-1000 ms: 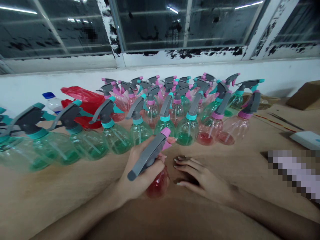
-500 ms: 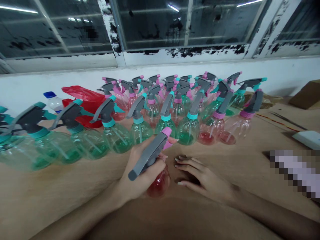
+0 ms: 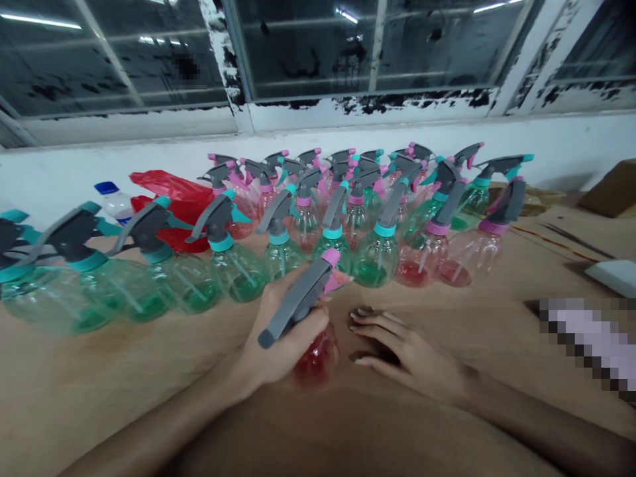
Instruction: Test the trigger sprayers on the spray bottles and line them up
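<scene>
My left hand [image 3: 278, 331] is wrapped round the neck of a pink spray bottle [image 3: 315, 361] with a grey trigger head [image 3: 295, 301] and a pink nozzle. The bottle stands on the brown table [image 3: 124, 377] right in front of me. Just to the right of the bottle, my right hand [image 3: 402, 351] rests on the tabletop with its fingers loosely curved and apart, holding nothing. Behind both hands stand rows of spray bottles, green ones [image 3: 238, 268] at the left and middle, pink ones [image 3: 464, 255] at the right.
A red plastic bag [image 3: 169, 199] and a white bottle with a blue cap [image 3: 114, 202] lie at the back left by the wall. A white flat object [image 3: 613, 278] and a cardboard box [image 3: 611, 189] are at the right. Windows run above the wall.
Almost nothing has moved; the view has shifted slightly and both hands stay in place, the left still on the pink bottle.
</scene>
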Motion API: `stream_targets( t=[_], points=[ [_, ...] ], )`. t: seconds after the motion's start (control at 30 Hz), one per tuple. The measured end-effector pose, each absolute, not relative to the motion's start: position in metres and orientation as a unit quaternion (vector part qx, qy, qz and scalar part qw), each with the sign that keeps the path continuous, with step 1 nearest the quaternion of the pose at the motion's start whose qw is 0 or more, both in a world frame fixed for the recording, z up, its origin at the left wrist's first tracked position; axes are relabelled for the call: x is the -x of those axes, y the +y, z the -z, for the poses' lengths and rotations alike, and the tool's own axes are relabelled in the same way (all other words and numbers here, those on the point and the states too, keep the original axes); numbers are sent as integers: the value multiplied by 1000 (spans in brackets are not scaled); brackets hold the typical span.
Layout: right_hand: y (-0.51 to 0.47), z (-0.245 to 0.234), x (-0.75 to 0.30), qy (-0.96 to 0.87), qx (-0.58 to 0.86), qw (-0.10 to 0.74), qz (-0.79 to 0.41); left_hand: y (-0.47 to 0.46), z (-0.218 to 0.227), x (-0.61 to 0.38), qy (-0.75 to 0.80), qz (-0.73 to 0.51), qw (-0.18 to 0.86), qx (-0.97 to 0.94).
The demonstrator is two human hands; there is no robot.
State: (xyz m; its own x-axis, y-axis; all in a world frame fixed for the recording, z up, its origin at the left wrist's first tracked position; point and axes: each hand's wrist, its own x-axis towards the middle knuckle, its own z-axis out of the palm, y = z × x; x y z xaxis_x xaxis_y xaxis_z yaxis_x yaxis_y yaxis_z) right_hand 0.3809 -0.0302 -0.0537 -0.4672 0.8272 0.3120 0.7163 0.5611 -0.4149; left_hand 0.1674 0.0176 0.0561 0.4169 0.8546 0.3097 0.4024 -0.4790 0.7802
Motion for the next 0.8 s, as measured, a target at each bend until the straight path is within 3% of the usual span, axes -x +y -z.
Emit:
stream_targets(
  t=[0.8],
  points=[
    [-29, 53, -381, -850, 452, 243, -117, 20, -46, -166, 387, -354, 317, -790]
  ],
)
